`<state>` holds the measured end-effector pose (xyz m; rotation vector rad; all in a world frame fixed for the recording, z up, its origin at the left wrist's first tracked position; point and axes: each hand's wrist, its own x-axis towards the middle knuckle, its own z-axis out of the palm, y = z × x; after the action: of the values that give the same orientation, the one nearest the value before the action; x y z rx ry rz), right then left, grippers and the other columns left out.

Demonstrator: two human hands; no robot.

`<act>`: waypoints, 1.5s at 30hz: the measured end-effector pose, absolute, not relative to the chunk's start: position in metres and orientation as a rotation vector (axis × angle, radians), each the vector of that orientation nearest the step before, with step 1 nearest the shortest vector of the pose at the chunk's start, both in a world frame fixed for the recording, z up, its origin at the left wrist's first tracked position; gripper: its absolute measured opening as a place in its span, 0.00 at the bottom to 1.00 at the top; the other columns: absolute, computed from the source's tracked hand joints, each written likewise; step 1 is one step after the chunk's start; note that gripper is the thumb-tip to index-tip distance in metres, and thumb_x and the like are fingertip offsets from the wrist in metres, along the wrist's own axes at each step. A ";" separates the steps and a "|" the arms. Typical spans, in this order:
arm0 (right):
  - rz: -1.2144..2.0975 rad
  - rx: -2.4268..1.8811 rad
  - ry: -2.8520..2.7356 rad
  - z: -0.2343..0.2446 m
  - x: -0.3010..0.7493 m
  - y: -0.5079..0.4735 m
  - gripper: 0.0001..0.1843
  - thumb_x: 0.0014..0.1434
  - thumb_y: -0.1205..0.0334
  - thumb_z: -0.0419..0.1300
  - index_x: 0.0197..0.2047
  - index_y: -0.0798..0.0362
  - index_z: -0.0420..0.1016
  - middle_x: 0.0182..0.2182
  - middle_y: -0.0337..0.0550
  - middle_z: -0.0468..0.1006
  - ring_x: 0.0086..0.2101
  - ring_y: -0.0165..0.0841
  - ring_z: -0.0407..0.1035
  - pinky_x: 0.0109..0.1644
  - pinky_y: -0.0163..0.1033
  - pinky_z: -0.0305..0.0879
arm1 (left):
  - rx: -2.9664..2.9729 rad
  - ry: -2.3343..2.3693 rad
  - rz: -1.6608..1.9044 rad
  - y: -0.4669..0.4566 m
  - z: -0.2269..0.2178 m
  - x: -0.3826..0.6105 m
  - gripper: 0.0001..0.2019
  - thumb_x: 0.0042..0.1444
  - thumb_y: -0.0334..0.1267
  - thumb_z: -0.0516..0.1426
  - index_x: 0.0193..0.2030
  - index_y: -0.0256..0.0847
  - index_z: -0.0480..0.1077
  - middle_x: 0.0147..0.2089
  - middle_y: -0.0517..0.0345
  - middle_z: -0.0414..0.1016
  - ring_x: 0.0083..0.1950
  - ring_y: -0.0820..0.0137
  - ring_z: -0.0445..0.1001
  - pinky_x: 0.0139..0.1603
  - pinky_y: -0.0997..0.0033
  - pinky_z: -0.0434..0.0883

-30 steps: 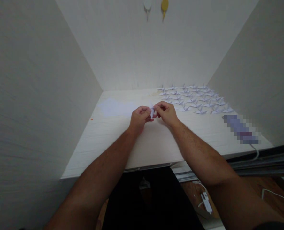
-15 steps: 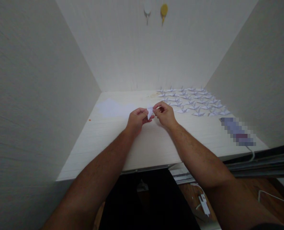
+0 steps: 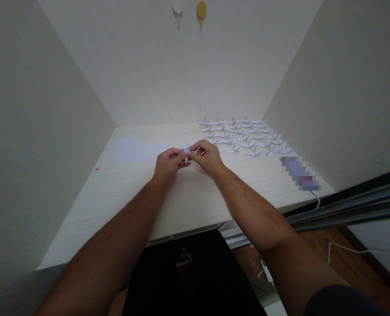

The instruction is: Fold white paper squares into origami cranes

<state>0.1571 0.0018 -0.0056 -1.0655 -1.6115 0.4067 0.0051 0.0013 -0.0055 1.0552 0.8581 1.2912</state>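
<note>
A small piece of folded white paper is held between my two hands above the white tabletop. My left hand pinches it from the left, thumb on top and fingers beneath. From the right, my right hand pinches the same paper with thumb and forefinger. The fingers cover much of it, and its exact folds are too small to make out. Rows of white origami cranes stand on the tabletop beyond my right hand.
White paper sheets lie at the back left, near a tiny red bit. A blurred-out device with a white cable lies at the right edge. Walls enclose the table; a white hook and a yellow hook hang on the back one.
The view has shifted, so everything appears further left. My right hand has closed in toward my left, and the paper is turned, showing a narrower shape.
</note>
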 end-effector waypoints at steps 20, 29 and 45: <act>0.422 -1.059 -1.701 -0.005 0.160 0.002 0.06 0.50 0.71 0.62 0.32 0.52 0.78 0.29 0.38 0.72 0.29 0.28 0.63 0.36 0.35 0.62 | 1.073 0.869 1.308 0.005 -0.008 0.005 0.11 0.41 0.38 0.67 0.30 0.35 0.73 0.30 0.56 0.77 0.30 0.71 0.76 0.40 0.61 0.79; 0.635 -1.080 -1.576 -0.005 0.155 0.000 0.04 0.47 0.64 0.67 0.30 0.52 0.80 0.25 0.37 0.76 0.26 0.27 0.64 0.33 0.35 0.60 | 1.215 0.890 1.257 0.000 -0.005 0.004 0.13 0.42 0.37 0.67 0.36 0.34 0.78 0.35 0.51 0.80 0.34 0.68 0.78 0.42 0.61 0.79; 0.704 -1.137 -1.530 0.000 0.154 -0.002 0.05 0.47 0.62 0.65 0.29 0.54 0.79 0.23 0.37 0.76 0.25 0.27 0.65 0.31 0.34 0.61 | 1.202 0.861 1.211 -0.004 -0.001 0.002 0.19 0.37 0.37 0.70 0.39 0.34 0.79 0.39 0.48 0.81 0.39 0.63 0.80 0.44 0.58 0.79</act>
<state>0.1536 -0.0022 0.0002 -1.1372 -1.5298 0.7040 0.0022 -0.0036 -0.0008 1.2016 0.8610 1.2108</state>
